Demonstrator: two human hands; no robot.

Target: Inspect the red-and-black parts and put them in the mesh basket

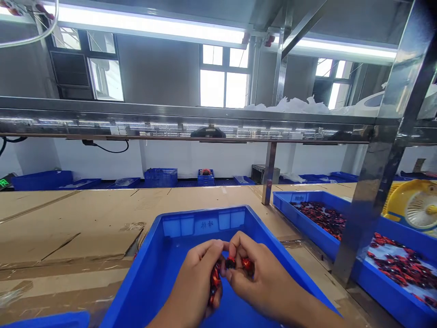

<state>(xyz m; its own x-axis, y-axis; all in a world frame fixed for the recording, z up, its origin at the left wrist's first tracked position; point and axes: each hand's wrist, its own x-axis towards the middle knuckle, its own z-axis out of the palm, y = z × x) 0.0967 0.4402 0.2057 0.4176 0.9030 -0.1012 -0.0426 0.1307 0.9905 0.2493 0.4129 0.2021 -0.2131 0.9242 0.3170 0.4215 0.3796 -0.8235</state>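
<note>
Over a blue plastic tray (254, 214) my two hands meet, fingertips close together. My left hand (200, 273) is curled around several small shiny red and black pieces (215, 283); their exact kind is too small to make out. Between thumb and fingers, my right hand (257, 271) pinches a small black and red piece (230, 263). Another shiny red piece (247, 264) shows within the curled fingers of that hand. The tray's blue floor lies below both hands.
To the right, a long blue tray (283, 200) holds many red and black pieces. A metal post (367, 205) rises beside it, near a yellow fan (414, 205). Cardboard (85, 214) covers the table. A metal shelf (153, 116) crosses above. Another blue edge (54, 320) shows lower left.
</note>
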